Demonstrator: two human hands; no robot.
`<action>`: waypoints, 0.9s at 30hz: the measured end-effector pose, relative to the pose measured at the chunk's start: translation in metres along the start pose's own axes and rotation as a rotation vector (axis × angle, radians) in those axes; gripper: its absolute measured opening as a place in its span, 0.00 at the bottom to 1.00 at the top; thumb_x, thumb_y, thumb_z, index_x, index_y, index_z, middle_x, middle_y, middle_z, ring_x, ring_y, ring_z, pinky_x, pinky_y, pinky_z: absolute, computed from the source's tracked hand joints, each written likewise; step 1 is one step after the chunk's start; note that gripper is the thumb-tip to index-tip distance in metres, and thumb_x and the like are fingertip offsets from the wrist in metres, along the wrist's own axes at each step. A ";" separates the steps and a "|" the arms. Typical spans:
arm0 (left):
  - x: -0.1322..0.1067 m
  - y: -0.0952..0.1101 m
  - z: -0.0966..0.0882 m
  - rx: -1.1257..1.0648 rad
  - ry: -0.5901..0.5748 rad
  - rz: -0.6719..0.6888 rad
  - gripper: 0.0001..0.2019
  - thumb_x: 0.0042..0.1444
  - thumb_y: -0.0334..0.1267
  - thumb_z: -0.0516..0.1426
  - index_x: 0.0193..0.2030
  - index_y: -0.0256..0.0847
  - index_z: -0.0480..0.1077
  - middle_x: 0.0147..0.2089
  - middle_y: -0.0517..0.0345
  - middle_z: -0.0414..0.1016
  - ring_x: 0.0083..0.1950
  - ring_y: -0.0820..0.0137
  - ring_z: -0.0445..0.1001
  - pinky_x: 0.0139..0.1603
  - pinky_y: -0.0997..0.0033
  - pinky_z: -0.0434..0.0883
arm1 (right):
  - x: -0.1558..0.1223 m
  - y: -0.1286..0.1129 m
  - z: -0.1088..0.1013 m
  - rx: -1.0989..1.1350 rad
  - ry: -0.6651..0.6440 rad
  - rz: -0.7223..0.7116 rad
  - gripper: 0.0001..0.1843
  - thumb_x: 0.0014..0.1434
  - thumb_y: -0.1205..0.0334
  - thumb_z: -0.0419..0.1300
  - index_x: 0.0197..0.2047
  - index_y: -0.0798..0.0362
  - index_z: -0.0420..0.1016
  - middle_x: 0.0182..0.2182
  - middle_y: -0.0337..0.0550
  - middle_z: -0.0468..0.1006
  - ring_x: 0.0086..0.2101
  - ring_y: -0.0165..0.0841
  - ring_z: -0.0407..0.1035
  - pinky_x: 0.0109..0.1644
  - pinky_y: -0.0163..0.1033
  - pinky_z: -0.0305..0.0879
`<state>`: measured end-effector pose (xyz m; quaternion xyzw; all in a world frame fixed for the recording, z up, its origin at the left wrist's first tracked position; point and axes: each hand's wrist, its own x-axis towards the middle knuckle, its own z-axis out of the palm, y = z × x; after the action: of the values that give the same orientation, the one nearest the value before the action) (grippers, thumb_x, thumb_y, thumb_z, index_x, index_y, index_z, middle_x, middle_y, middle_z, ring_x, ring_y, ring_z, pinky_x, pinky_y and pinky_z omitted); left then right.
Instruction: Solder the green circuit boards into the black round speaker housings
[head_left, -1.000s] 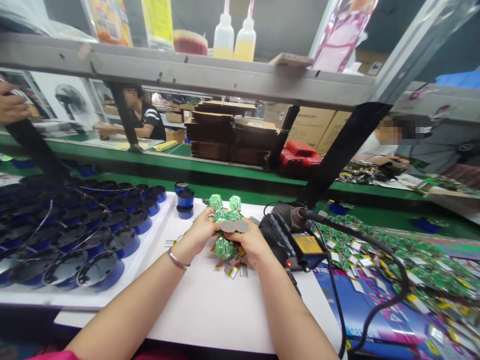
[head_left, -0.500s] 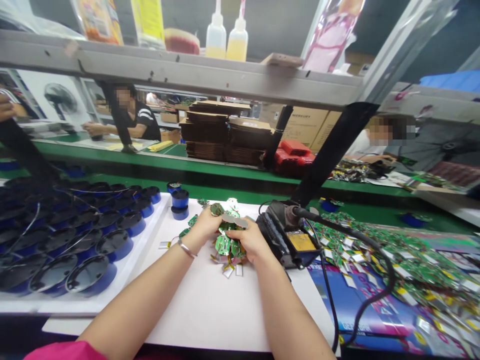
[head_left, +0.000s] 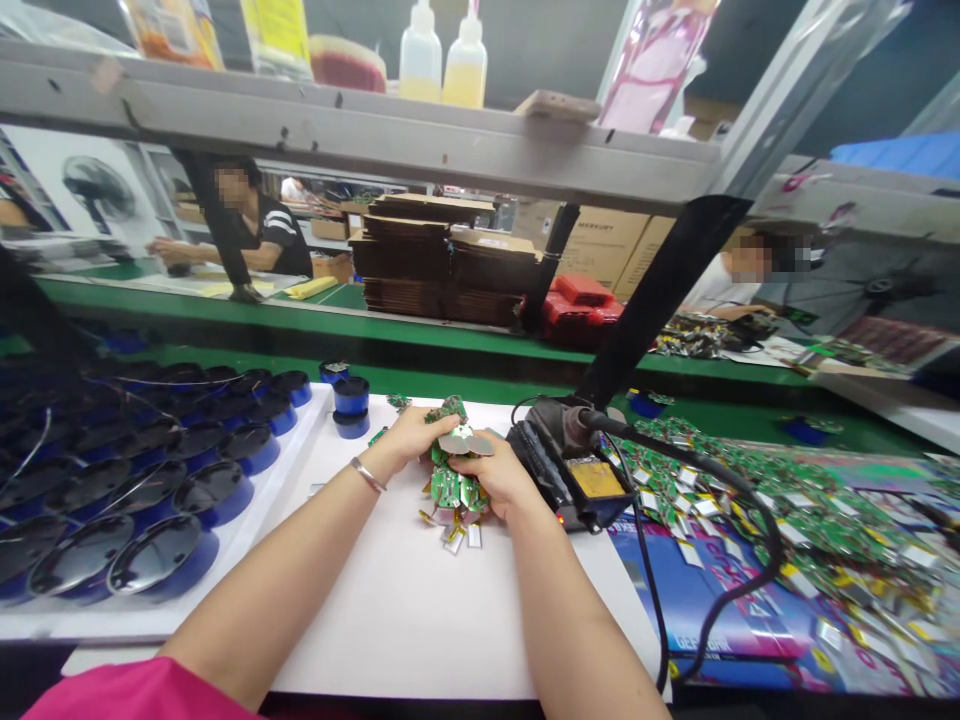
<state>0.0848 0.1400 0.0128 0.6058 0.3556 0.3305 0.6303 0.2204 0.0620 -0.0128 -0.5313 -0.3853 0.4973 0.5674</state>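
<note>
Over the white work surface point(head_left: 420, 600), a bunch of green circuit boards point(head_left: 450, 490) is gathered between my two hands. Small silver battery packs point(head_left: 473, 537) stick out from its lower end. My left hand point(head_left: 409, 438), with a metal bangle at the wrist, grips boards at the bunch's upper left. Closed around the right side of the bunch is my right hand point(head_left: 501, 472). A flat grey disc point(head_left: 466, 444) lies between the thumbs, on top. Some fingertips are hidden behind the boards.
Blue-and-black round housings point(head_left: 217, 480) fill a white tray point(head_left: 281, 510) at left; two more point(head_left: 351, 405) stand stacked. At right are a black soldering stand point(head_left: 570, 470) with a yellow sponge, a cable, and a circuit-board pile point(head_left: 810, 510). A shelf point(head_left: 375, 125) crosses above. Co-workers sit beyond.
My hands stay on the bunch, shifting slightly. The grey disc now shows a broader face between the thumbs. The whole view has shifted a little.
</note>
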 end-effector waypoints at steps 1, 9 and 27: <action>-0.001 0.000 -0.001 -0.011 -0.040 -0.012 0.17 0.42 0.49 0.69 0.27 0.35 0.74 0.23 0.59 0.72 0.24 0.73 0.66 0.26 0.72 0.62 | 0.000 -0.001 0.000 -0.009 0.008 -0.010 0.25 0.30 0.65 0.73 0.36 0.54 0.76 0.30 0.36 0.78 0.32 0.34 0.72 0.42 0.41 0.69; -0.005 0.006 -0.014 -0.082 -0.104 0.009 0.24 0.31 0.37 0.73 0.40 0.34 0.79 0.40 0.48 0.82 0.38 0.64 0.78 0.41 0.65 0.74 | -0.009 -0.009 0.002 0.066 -0.080 0.069 0.45 0.32 0.68 0.71 0.57 0.48 0.67 0.34 0.37 0.80 0.31 0.36 0.75 0.34 0.43 0.74; -0.005 0.003 -0.034 -0.042 0.047 0.090 0.21 0.33 0.40 0.71 0.37 0.36 0.78 0.36 0.53 0.81 0.33 0.68 0.75 0.38 0.67 0.71 | -0.010 -0.012 0.001 0.140 -0.159 0.123 0.36 0.34 0.71 0.67 0.51 0.51 0.68 0.32 0.40 0.81 0.29 0.37 0.77 0.30 0.38 0.74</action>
<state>0.0531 0.1540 0.0157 0.5999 0.3358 0.3799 0.6189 0.2191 0.0533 0.0003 -0.4717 -0.3602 0.5974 0.5393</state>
